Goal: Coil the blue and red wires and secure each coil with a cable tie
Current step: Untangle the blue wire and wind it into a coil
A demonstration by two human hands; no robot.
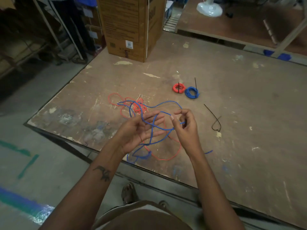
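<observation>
Worn plywood surface, scratched and paint-flecked, in a dim workshop; concrete floor with green and blue tape marks to the left. Left hand is palm up above the near edge, fingers mostly straight and spread, with loops of the blue wire draped across the palm and fingers. Right hand is just beside it, thumb and fingers curled, pinching the blue wire near its end, which pokes out between the fingers. The blue wire crosses between both hands, arcs away over the surface, and hangs down to a tangle at the near edge. Loose red wire lies under and around it, partly in a heap just beyond the left hand, partly looping under the hands. Farther out, a finished red coil and blue coil sit touching side by side, each with a black tie sticking up. A spare black cable tie, looped, lies to the right of the right hand. A cardboard box stands at the far edge of the surface.
</observation>
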